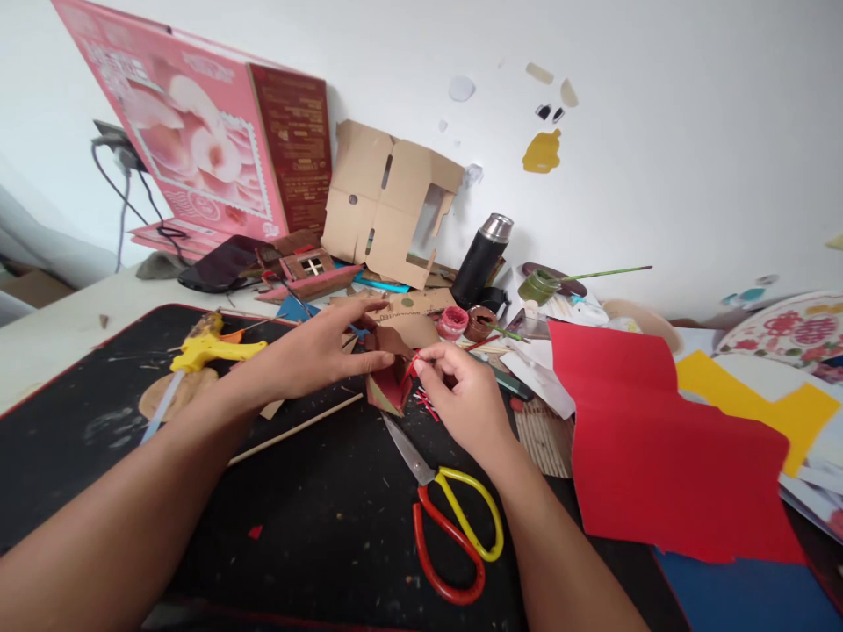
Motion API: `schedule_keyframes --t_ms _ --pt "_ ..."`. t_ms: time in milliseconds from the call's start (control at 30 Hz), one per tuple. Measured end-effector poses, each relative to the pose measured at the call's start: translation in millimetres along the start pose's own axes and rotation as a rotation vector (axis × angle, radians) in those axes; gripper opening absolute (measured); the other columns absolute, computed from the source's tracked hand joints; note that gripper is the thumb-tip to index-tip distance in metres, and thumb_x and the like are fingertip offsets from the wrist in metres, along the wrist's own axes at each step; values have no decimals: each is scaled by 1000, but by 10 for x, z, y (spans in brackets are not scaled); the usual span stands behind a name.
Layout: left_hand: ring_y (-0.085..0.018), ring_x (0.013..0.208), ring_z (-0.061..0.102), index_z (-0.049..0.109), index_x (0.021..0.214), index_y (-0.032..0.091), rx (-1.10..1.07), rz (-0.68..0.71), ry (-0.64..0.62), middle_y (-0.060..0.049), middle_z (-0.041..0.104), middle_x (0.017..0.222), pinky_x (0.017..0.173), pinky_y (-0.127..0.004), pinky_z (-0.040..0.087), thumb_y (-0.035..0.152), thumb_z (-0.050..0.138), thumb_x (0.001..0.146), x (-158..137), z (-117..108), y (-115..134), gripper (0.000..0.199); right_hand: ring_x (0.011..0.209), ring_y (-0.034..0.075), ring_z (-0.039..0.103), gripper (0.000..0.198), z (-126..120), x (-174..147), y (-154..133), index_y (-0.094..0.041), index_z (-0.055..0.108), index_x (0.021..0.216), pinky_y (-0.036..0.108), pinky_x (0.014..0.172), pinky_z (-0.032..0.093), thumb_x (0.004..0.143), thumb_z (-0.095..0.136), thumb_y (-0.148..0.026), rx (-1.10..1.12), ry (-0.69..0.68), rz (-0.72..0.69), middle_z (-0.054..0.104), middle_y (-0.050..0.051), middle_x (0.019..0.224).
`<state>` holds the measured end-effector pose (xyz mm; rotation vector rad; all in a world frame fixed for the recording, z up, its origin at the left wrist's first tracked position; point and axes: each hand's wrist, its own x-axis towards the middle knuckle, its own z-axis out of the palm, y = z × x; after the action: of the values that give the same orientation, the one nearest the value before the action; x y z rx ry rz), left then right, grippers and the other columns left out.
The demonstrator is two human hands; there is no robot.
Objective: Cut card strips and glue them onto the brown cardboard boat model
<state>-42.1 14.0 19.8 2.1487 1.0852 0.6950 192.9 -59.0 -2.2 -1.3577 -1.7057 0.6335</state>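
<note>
My left hand (322,349) is closed around a small folded brown-and-red cardboard model (390,391), its thumb along the upper edge. On the model's right side, the thumb and forefinger of my right hand (464,397) pinch a small red strip (414,363), which touches or nearly touches the cardboard. Scissors (425,472) with one red and one yellow handle lie just below, blades toward the model. Several short red and white strips (426,402) are scattered beside my right fingers. A thin wooden stick (296,430) lies under my left forearm.
A yellow glue gun (214,347) rests at left on the black mat (309,544). Behind stand paint jars (453,322), a black thermos (479,263), cut cardboard (375,197) and a pink box (198,149). Red paper (659,448) and yellow paper (757,399) spread over the right side.
</note>
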Motion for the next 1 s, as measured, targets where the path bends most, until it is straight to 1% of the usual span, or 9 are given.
schedule_keyframes --t_ms 133,267,433,700,867,1000 --pt "-37 142 61 52 161 22 15 6 4 -13 59 162 118 -48 50 74 70 88 1 4 -9 91 57 15 57 15 3 -7 2 -22 72 97 28 58 39 101 63 -33 -12 7 -3 60 -5 64" --pt "-39 146 57 54 159 22 36 2 14 -14 59 163 118 -50 50 76 68 87 1 -2 2 90 60 15 60 13 6 -9 -4 -22 72 99 28 59 41 100 63 -31 -26 8 -16 65 -3 68" --pt "-38 146 57 54 159 22 40 -4 -5 -13 58 164 119 -50 49 76 68 87 1 -16 21 91 59 15 60 14 3 -3 -5 -22 73 98 28 59 41 101 62 -32 -42 5 -20 64 -4 66" --pt "-37 144 59 54 160 23 42 6 4 -14 59 163 119 -49 50 75 67 89 -8 -13 10 89 60 16 60 14 3 -6 -4 -22 73 99 28 60 41 101 63 -31 -33 -1 -15 64 -4 67" --pt "-36 138 63 53 160 22 35 -8 -6 -14 61 160 117 -48 51 75 68 88 -2 -14 13 91 62 16 63 14 1 -6 -4 -22 74 102 28 61 43 101 63 -31 -28 -7 -8 68 -3 70" --pt "-36 137 64 53 159 24 29 -9 -11 -13 61 160 116 -48 51 76 67 88 0 -19 18 89 64 17 64 15 -1 -7 5 -22 74 104 29 63 44 102 62 -31 -32 -7 -4 70 -2 72"
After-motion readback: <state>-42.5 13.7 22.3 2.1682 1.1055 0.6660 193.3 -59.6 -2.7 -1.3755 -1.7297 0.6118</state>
